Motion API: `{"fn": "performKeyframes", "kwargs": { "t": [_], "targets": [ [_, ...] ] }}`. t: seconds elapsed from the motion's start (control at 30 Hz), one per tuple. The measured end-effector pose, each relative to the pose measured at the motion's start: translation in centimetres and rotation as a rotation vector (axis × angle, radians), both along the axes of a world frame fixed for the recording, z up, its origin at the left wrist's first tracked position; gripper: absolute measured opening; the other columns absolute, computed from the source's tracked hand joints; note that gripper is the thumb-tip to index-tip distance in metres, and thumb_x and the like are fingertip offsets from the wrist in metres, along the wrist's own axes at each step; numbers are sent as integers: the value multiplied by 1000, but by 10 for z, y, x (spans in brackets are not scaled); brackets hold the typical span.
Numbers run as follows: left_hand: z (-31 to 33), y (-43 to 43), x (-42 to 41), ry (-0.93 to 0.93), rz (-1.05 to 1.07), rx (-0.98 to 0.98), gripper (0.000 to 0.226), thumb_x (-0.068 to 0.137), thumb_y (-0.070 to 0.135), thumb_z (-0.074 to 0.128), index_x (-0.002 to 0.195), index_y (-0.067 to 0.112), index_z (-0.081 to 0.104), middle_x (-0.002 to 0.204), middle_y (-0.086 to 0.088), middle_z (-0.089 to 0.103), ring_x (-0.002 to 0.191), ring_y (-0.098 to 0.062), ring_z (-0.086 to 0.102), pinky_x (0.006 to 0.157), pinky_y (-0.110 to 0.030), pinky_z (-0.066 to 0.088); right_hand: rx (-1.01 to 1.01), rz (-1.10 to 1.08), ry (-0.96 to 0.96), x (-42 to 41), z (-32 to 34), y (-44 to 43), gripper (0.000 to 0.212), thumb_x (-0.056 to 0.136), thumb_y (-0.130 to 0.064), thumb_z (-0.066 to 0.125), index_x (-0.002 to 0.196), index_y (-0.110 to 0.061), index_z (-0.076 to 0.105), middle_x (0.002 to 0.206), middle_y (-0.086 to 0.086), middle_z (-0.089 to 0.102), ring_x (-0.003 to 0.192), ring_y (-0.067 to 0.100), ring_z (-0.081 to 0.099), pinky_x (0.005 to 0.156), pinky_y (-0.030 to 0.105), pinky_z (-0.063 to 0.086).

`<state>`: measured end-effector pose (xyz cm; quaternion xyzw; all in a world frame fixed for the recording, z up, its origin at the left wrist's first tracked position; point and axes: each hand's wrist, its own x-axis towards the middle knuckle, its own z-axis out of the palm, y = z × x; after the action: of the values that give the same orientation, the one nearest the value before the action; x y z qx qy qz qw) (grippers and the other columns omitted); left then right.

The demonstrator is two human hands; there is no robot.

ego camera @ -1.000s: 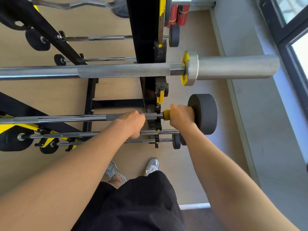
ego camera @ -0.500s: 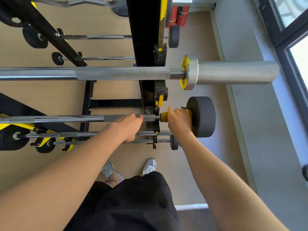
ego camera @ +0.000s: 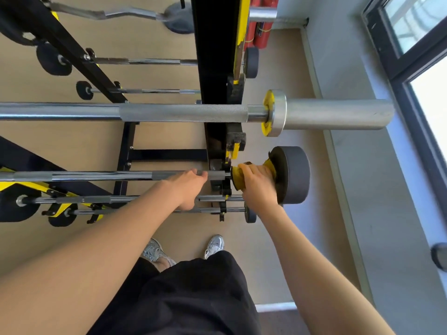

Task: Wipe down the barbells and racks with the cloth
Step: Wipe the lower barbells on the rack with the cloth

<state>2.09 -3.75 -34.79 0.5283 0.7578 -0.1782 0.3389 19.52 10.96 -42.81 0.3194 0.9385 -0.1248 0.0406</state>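
Note:
A thin chrome barbell (ego camera: 96, 176) lies across the black and yellow rack (ego camera: 212, 68), with a dark grey weight head (ego camera: 294, 174) at its right end. My left hand (ego camera: 186, 187) grips the bar's shaft just left of the rack post. My right hand (ego camera: 257, 184) holds a yellow cloth (ego camera: 238, 175) wrapped round the bar between the rack post and the weight head. Above lies a thick silver Olympic barbell (ego camera: 183, 112) with a long sleeve (ego camera: 336, 113) sticking out to the right.
More fixed barbells sit on lower and farther pegs (ego camera: 145, 61), and a curl bar (ego camera: 108, 12) at the top. Red fire extinguishers (ego camera: 260, 32) stand by the grey wall (ego camera: 362, 189). A window (ego camera: 423, 56) is on the right. My feet (ego camera: 212, 246) stand on the tan floor.
My right hand with the cloth has shifted slightly left along the bar, away from the weight head, showing more yellow cloth. My left hand has eased its fingers forward on the shaft.

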Motion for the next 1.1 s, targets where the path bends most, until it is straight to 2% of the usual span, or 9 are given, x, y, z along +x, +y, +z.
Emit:
{"fn": "performKeyframes", "kwargs": {
  "t": [0.17, 0.3, 0.47, 0.63, 0.7, 0.77, 0.9, 1.0, 1.1],
  "targets": [
    [1, -6, -17, -69, 26, 32, 96, 91, -6, 60, 168, 30, 16, 172, -11, 24, 147, -36, 41, 111, -40, 49, -258, -146, -39, -23, 46, 3, 19, 99, -13, 57, 117, -17, 58, 98, 4, 67, 84, 24, 64, 78, 35, 57],
    [-12, -18, -38, -160, 157, 139, 79, 88, 3, 65, 158, 32, 42, 150, -7, 56, 127, -28, 60, 101, -41, 56, -488, -343, 224, -38, 80, -39, 19, 102, -16, 52, 117, -8, 44, 88, 3, 54, 73, 17, 55, 56, 26, 39],
    [-10, -54, -65, -160, 352, 362, 59, 91, 1, 67, 143, 27, 58, 134, -1, 67, 116, -21, 68, 96, -38, 59, -422, -45, 438, -65, 66, -117, 29, 97, -10, 60, 116, -5, 39, 85, 3, 57, 68, 33, 62, 57, 29, 32],
    [-19, -101, -110, 132, 234, 132, 44, 95, 11, 68, 137, 10, 54, 119, -9, 63, 108, -27, 62, 95, -43, 54, -425, 122, 352, -109, 35, -148, 52, 105, -27, 59, 142, 1, 35, 133, 21, 60, 121, 36, 61, 89, 34, 50],
    [-26, -114, -126, 134, 183, 58, 52, 96, 13, 67, 143, 11, 47, 130, -11, 60, 121, -29, 57, 107, -52, 45, -341, 132, 186, -126, 24, -153, 75, 104, -55, 50, 154, -6, 26, 163, 18, 36, 154, 32, 29, 126, 43, 28],
    [-34, -119, -137, 126, 120, 26, 66, 95, 16, 66, 153, 12, 35, 147, -12, 51, 138, -33, 48, 119, -65, 29, -234, 173, 56, -139, 16, -155, 82, 102, -68, 33, 161, -14, 21, 172, 10, 20, 161, 26, 6, 131, 46, 5],
    [-44, -119, -150, 67, 46, -8, 72, 91, 13, 67, 152, 11, 27, 151, -16, 42, 139, -35, 41, 115, -61, 36, -7, 271, -47, -153, 3, -148, 65, 105, -53, 47, 157, -18, 29, 156, 6, 45, 147, 32, 38, 127, 50, 23],
    [-49, -119, -154, 37, 38, -23, 70, 93, 12, 62, 149, 9, 22, 152, -21, 34, 142, -41, 34, 117, -64, 29, 173, 321, -236, -168, -1, -151, 64, 98, -30, 68, 149, -14, 33, 137, 13, 52, 125, 36, 54, 111, 49, 42],
    [-55, -122, -155, 39, 19, 24, 61, 91, 9, 58, 142, 9, 23, 144, -20, 31, 134, -42, 34, 111, -64, 30, 192, 312, -285, -191, 1, -143, 39, 102, -22, 61, 135, -13, 43, 112, 11, 65, 103, 33, 67, 89, 43, 52]
  ]
}}
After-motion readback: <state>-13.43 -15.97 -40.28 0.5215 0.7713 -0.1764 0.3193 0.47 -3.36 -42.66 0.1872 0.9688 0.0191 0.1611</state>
